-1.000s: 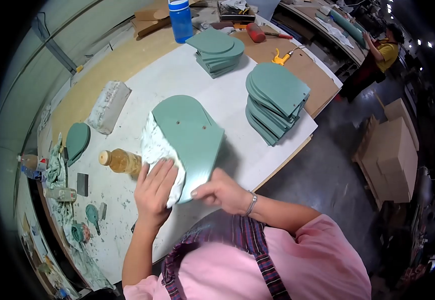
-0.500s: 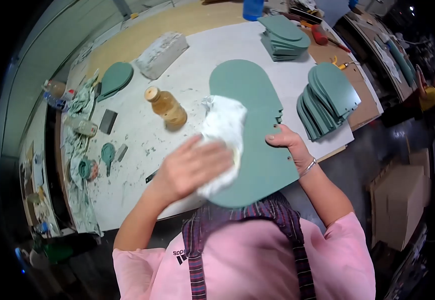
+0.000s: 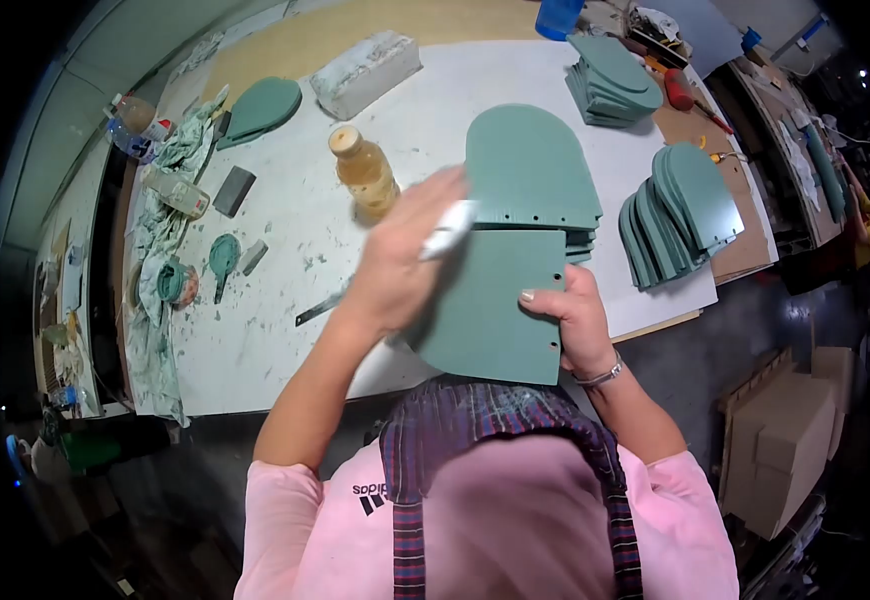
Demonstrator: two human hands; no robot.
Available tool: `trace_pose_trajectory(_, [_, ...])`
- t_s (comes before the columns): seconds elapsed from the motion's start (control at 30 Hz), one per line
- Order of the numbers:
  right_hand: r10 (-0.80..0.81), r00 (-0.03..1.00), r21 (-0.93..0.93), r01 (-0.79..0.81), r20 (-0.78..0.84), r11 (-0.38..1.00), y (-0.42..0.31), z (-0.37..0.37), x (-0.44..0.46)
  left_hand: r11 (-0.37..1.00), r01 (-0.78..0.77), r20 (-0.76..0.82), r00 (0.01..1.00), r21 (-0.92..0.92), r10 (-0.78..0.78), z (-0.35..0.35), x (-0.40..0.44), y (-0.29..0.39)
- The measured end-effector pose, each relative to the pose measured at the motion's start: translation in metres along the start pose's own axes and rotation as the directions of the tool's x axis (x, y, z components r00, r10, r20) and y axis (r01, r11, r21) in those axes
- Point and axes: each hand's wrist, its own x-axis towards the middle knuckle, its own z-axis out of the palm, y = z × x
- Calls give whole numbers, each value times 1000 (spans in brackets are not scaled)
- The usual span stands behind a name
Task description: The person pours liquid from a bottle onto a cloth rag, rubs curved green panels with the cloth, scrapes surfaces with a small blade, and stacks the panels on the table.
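Note:
My right hand [image 3: 580,315] grips the holed edge of a green panel [image 3: 495,310], with the thumb flat on its face. The panel has one straight side with dark holes and a rounded side to the left. My left hand [image 3: 405,245] presses a white cloth [image 3: 452,226] near the panel's upper left corner; the hand covers most of the cloth. Just beyond the held panel lies a stack of similar round-ended green panels [image 3: 530,165], its holed edge facing me. Close to my left hand stands a glass bottle [image 3: 365,175] of amber liquid.
More green panels stand in a leaning pile [image 3: 680,210] at right and a stack [image 3: 610,85] behind. A white block [image 3: 367,75], a dark sanding block [image 3: 234,191], a green-smeared spatula [image 3: 223,262] and stained rags [image 3: 160,320] lie leftward. Cardboard boxes [image 3: 780,430] stand on the right.
The held panel has turned and now shows apart from the stack beyond it. My left hand has moved up across it with the cloth. The camera view has shifted slightly.

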Motion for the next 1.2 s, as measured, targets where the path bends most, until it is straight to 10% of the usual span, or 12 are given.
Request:
trace_pose_trajectory(0.13, [-10,999,-61,13,49,998,7,10,-3,939,-241,177,964,245,201,22,14,47])
trace_pose_trajectory(0.23, [21,1000,-78,-20,14,997,3,13,-11,948,-144,165,981,285,99,15,7,33])
trace_pose_trajectory(0.3, [-51,997,-198,62,59,978,8,9,-13,926,332,380,845,180,-377,5,-1,18])
trace_pose_trajectory(0.53, [-36,995,-274,61,94,960,16,11,-11,981,143,380,906,134,-184,17,3,28])
trace_pose_trajectory(0.67, [-64,997,-247,71,37,966,12,6,-8,938,303,352,870,166,-344,0,-25,-14])
trace_pose_trajectory(0.83, [-4,999,-117,10,51,993,11,3,6,899,361,-64,920,-249,-387,3,-12,3])
trace_pose_trajectory(0.9, [17,999,-121,-11,49,993,14,4,9,910,365,-56,922,-196,-382,9,-8,11])
trace_pose_trajectory(0.97, [42,998,-118,-36,50,992,16,4,9,944,112,88,985,311,-146,18,-9,20])
trace_pose_trajectory(1.03, [-7,999,-229,19,53,973,15,2,6,946,28,29,999,323,-40,22,-15,13])
trace_pose_trajectory(1.2, [-74,996,-146,80,45,986,-13,-12,-4,922,322,-1,944,214,-329,-20,-46,-15])
